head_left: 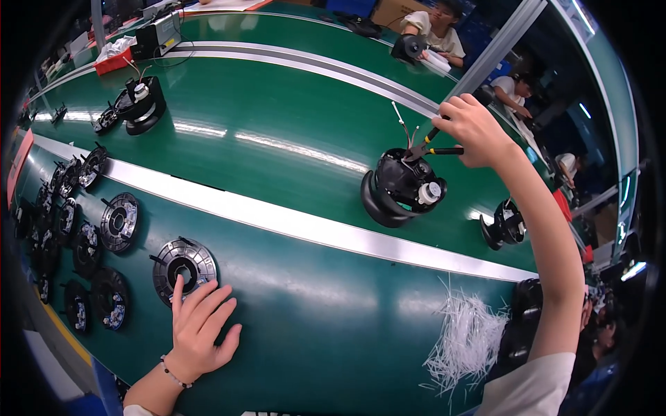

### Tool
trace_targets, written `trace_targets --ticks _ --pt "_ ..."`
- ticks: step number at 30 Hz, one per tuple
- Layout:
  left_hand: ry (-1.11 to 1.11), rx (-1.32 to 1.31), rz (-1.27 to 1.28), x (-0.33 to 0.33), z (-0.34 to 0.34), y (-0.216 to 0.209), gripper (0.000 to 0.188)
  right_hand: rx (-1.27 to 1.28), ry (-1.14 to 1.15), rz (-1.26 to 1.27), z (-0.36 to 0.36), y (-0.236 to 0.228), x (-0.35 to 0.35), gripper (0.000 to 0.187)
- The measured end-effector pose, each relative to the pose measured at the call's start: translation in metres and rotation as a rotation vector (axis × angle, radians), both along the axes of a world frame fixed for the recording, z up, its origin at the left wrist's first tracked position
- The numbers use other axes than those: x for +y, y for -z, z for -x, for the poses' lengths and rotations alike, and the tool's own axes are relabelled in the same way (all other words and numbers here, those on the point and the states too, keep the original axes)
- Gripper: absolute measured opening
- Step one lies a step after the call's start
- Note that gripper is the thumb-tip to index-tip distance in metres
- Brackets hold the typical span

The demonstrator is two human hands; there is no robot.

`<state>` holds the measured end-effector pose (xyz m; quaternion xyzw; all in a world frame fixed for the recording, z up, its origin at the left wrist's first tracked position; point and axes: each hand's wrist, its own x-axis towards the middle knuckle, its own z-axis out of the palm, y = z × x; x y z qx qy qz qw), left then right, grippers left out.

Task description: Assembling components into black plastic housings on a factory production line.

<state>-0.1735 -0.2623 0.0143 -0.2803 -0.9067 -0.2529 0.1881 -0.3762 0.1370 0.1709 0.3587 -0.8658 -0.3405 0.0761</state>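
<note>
Motor housing (401, 188), a black round assembly with a white hub on its side, is lying tipped on the far green belt (277, 118), beyond the silver rail (291, 222) that is dividing the belt from the near green worktop (326, 333). Thin wires (401, 123) are sticking up from its top. The right hand (475, 128) is being held closed around the yellow-and-black handles of a pair of cutters (431, 143), whose nose is being pressed in at the root of those wires; whether the blades are already meeting on a wire cannot be told. The left hand (201, 329) is lying flat on the worktop, fingers spread and holding nothing, its fingertips just beside a round black-and-silver disc (184, 267).

By judgement, the trimming step is being carried out: 1 heap of white clippings (468, 340) is lying on the worktop near the right elbow. The next move is being judged to call for a steady squeeze close to the housing, with the remaining wires being kept clear of the blades.

Further discs (83, 236) are being kept in rows at the left, and 2 more housings (142, 104) (505, 225) are standing on the belt.
</note>
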Motion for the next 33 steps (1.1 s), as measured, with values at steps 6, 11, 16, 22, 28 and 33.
trace_targets --ticks 6,11,16,22,28,33 --pt "0.009 -0.018 0.000 -0.005 0.000 0.003 0.031 -0.027 0.025 -0.069 0.003 0.006 -0.003 0.044" --pt "0.013 -0.042 -0.015 -0.014 0.003 0.005 0.031 -0.064 0.019 0.087 -0.014 -0.016 0.012 0.027" --pt "0.043 -0.010 -0.043 -0.018 0.002 -0.001 0.031 0.331 -0.105 0.336 -0.059 -0.061 0.042 0.045" --pt "0.112 0.050 -0.076 -0.001 0.002 0.012 0.028 0.423 0.037 1.291 -0.161 -0.003 0.023 0.044" --pt "0.004 -0.089 0.280 0.063 0.030 0.042 0.070 -0.035 0.196 1.602 -0.273 0.066 -0.069 0.041" --pt "0.817 -0.400 -0.146 0.146 0.000 0.032 0.063 -0.202 0.248 1.735 -0.347 0.130 -0.124 0.049"
